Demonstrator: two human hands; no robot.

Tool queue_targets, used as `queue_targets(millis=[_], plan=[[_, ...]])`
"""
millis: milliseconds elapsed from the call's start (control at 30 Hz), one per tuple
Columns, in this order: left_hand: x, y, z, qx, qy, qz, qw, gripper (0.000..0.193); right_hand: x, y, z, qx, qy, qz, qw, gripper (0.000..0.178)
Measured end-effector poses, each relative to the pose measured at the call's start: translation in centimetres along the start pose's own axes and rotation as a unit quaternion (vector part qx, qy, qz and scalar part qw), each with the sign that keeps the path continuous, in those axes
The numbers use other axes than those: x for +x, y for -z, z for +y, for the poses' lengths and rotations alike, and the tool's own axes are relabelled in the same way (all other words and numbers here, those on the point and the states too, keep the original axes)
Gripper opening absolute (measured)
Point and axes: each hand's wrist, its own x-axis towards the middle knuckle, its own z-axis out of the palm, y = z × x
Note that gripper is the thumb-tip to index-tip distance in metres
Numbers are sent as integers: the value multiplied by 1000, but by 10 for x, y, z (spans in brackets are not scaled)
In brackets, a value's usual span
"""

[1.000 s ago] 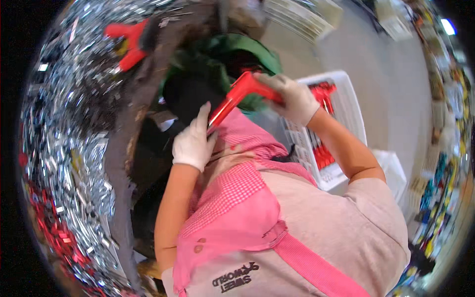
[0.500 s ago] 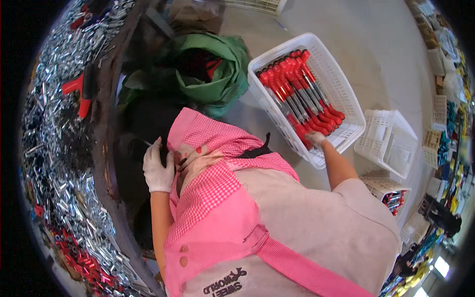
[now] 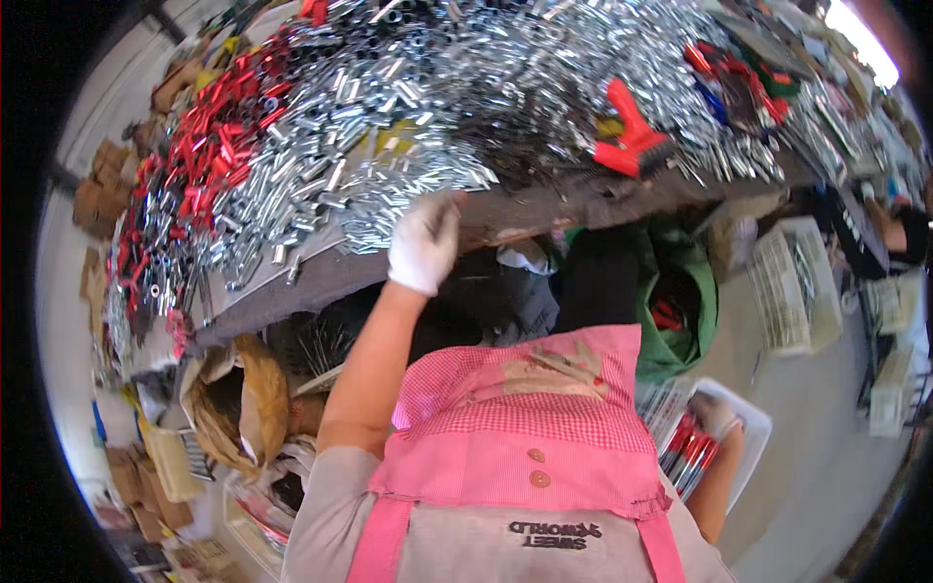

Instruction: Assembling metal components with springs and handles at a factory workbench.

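My left hand [image 3: 425, 243], in a white glove, is over the near edge of the workbench [image 3: 544, 206]. Its fingers point away and look loosely apart, and nothing shows in them. Just beyond them lies a heap of short silver metal tubes [image 3: 389, 194]. Down at the right, my right hand [image 3: 717, 416] reaches into a white plastic basket [image 3: 756, 428]. It is over a row of red-and-silver rod-shaped tools with red ends [image 3: 688, 455]. Motion blurs its fingers, so whether it grips one of them is unclear.
Red parts [image 3: 219, 146] cover the bench's left side; a red angled piece [image 3: 632, 136] lies near its edge. A green sack [image 3: 695, 340] stands beside the basket, a brown paper sack [image 3: 238, 398] at left. Another white basket [image 3: 795, 287] stands farther right, near another person's arm [image 3: 886, 228].
The view has swung left toward the bench. My left hand has moved from beside my apron to the bench edge. My right hand stays at the basket of red-and-silver tools.
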Motion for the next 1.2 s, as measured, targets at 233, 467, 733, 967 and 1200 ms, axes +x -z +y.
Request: queue_targets(millis=[233, 467, 733, 967, 1200], plan=[[132, 47, -125, 462, 237, -73, 852, 28, 47, -21, -317, -34, 457, 62, 887, 17], [141, 72, -207, 8, 300, 87, 950, 42, 58, -116, -445, -31, 629, -67, 774, 15], [99, 32, -71, -297, 239, 5, 924, 31, 111, -157, -482, 113, 481, 8, 869, 33], [130, 114, -139, 538, 256, -101, 797, 22, 94, -132, -452, -19, 501, 141, 854, 28], [113, 103, -128, -80, 261, 150, 950, 34, 70, -116, -437, 28, 543, 130, 829, 21]])
